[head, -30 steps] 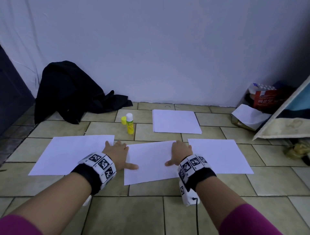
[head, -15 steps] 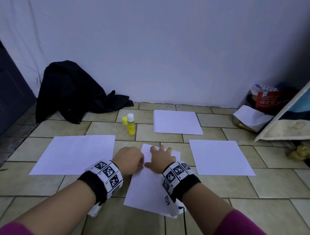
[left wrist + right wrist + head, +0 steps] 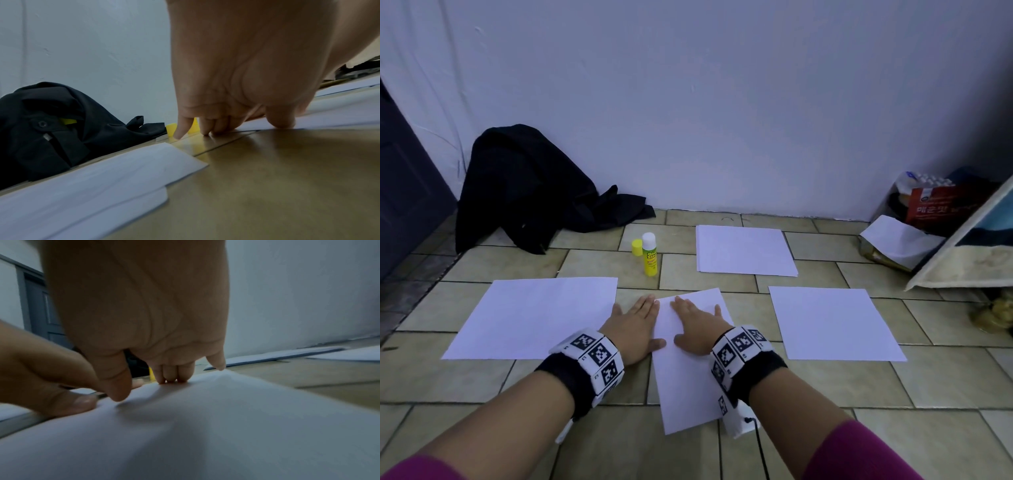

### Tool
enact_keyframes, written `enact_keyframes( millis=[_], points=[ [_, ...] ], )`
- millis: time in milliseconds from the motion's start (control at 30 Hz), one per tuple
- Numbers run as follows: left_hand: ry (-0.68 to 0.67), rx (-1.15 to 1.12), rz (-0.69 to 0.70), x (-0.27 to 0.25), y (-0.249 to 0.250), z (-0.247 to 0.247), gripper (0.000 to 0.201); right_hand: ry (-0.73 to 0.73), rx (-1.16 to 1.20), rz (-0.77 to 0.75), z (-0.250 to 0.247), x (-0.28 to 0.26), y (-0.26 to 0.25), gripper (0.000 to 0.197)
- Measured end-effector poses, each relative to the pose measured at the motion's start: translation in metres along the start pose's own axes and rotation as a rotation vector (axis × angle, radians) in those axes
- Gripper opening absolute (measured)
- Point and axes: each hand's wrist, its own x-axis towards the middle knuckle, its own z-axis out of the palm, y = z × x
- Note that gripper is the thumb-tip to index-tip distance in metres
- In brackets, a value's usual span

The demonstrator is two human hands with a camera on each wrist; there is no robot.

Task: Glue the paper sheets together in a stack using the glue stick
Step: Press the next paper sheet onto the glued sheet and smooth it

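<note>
The pale wall point(image 3: 722, 102) is filling the whole back of the scene, and the tiled floor point(image 3: 825, 394) is stretching out below it, carrying everything in play. Over on the left, a black garment point(image 3: 524, 185) is slumping in a heap against the wall. Three spreads of white paper are lying flat on the tiles: a wide left sheet point(image 3: 534, 317) beside the person's left arm, a right sheet point(image 3: 832, 323) off to the other side, and a far stack point(image 3: 744, 250) sitting closer to the wall. Between the side sheets, the centre sheet point(image 3: 688, 383) is lying turned lengthwise, running from the hands back toward the person. The right hand point(image 3: 697, 323) is lying flat on the far end of that centre sheet, fingers straight and pressing down on the paper, gripping nothing. The left hand point(image 3: 635, 325) is resting just beside the sheet's left edge, fingers straight on the tile, thumb touching the paper's edge, and likewise holding nothing. Now the glue stick point(image 3: 650, 254): it is standing upright on the floor beyond the hands, between the left sheet and the far stack, with nobody touching it. Its yellow cap point(image 3: 637, 247) is sitting on the tile right next to it.
</note>
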Motion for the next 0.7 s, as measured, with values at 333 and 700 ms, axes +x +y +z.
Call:
enact_keyframes(
  millis=[333,700],
  points=[
    [0.066,0.059,0.001,-0.004,0.001,-0.008,0.077,0.121,-0.015,0.161,-0.008,-0.004,0.043,0.084],
    [0.301,-0.14,0.153,-0.012,-0.008,-0.011,0.046,0.224,-0.118,0.096,0.007,-0.004,0.02,0.05]
  ],
)
